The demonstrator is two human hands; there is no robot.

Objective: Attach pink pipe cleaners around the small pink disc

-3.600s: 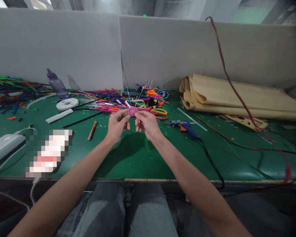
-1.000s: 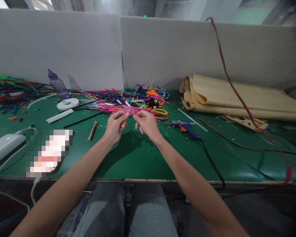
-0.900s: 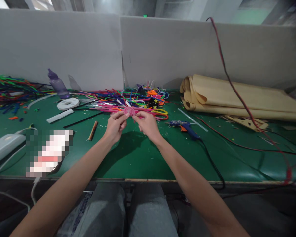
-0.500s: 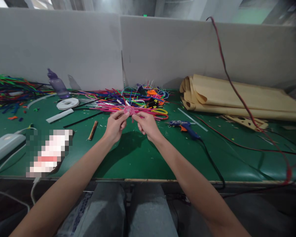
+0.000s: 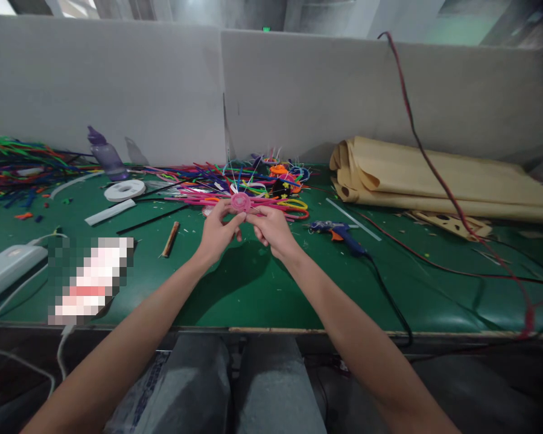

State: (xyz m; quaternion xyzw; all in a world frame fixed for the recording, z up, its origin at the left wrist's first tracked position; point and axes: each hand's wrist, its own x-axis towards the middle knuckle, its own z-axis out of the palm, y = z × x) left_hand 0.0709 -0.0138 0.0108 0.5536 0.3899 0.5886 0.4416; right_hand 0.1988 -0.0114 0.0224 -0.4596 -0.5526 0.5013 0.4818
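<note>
Between my two hands, just above the green table, is a round pink coil [image 5: 241,202], wound flat like a spiral, with thin pale strands fanning up from it. My left hand [image 5: 219,228] grips its left and lower edge with fingers and thumb. From the other side, my right hand [image 5: 271,227] pinches its lower right edge, the fingertips close to my left thumb. Behind the coil lie pink pipe cleaners [image 5: 185,200] and a pile of mixed coloured ones. Part of the coil's lower edge is hidden by my fingers.
To the right lie a blue glue gun [image 5: 339,234] with its cord and a roll of brown paper [image 5: 416,175]. On the left are a white spool [image 5: 125,191], a purple bottle [image 5: 106,157], a brown stick [image 5: 170,239], a blurred-out flat object [image 5: 93,280] and a white power bank [image 5: 11,271].
The coil has shifted slightly right and now faces me more fully. My left hand has moved right, with its thumb lower on the coil; my right hand stays nearly in place.
</note>
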